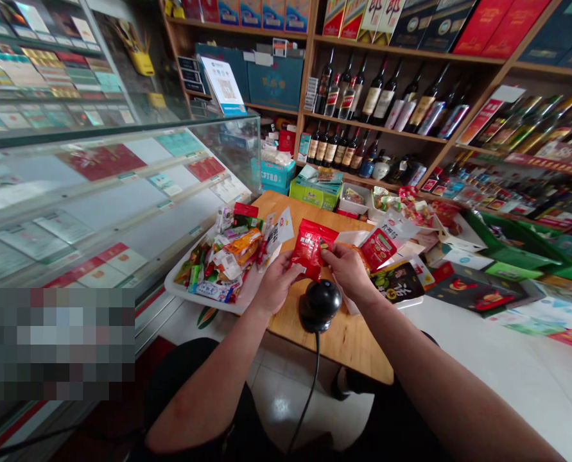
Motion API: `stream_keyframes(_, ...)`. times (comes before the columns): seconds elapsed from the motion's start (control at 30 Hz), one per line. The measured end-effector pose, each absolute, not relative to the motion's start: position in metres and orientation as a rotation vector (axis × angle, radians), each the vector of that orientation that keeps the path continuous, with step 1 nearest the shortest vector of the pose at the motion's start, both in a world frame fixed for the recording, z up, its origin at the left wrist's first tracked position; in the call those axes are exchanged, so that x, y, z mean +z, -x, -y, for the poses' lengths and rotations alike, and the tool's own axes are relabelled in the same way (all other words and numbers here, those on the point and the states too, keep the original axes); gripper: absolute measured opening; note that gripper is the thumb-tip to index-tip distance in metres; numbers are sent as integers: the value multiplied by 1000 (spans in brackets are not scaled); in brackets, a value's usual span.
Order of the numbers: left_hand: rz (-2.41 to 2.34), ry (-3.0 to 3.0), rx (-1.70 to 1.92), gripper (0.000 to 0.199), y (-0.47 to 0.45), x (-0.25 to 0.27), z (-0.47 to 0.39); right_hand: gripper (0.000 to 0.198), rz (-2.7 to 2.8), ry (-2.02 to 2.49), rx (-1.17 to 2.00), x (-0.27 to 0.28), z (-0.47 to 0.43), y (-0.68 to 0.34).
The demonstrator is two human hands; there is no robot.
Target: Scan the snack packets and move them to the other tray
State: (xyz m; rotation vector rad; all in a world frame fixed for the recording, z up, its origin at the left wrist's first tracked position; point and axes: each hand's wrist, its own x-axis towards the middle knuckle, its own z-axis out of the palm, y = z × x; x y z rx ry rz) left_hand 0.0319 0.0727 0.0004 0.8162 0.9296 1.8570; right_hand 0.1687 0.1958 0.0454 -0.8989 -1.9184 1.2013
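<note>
A red snack packet (309,247) is held up above the wooden table, between both of my hands. My left hand (277,282) pinches its lower left edge, and my right hand (347,269) grips its right edge. Just below the packet stands a round black corded device (320,305), its cable running down toward me. To the left a white tray (177,292) carries a heap of small colourful snack packets (232,256). Beyond my right hand lie more packets, among them a red and white one (382,244) and a black one (401,282).
A glass display counter (122,192) runs along the left. Shelves with wine bottles (372,96) and boxes rise behind the wooden table (286,321). Open cartons of snacks (502,237) stand at the right, and a green box (314,192) sits at the table's far edge.
</note>
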Motion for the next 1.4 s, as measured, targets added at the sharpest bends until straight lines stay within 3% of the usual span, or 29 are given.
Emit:
stream_keyframes(0.17,-1169,-726,1826,37,-27,-10,-77,39,1831,936,1218,36,-215,-165)
stream_keyframes(0.43,-1130,-518,1898,35,-26,-23,-87,43,1971,910,1357,34,-215,-174)
stream_keyframes(0.8,-1276,-670,1903,35,-31,-35,-102,21,2192,1105,1008,12,-219,-194)
stream_keyframes(1.03,-1303,-788,1878,36,-35,-43,-111,22,2156,1186,1049,0,-230,-200)
stream_keyframes(1.23,-1435,-880,1848,32,-36,-47,-115,15,2272,1003,724,-3,-236,-206)
stream_keyframes(1.4,-1221,-758,1847,37,-32,-40,-120,12,2331,794,641,3,-235,-212)
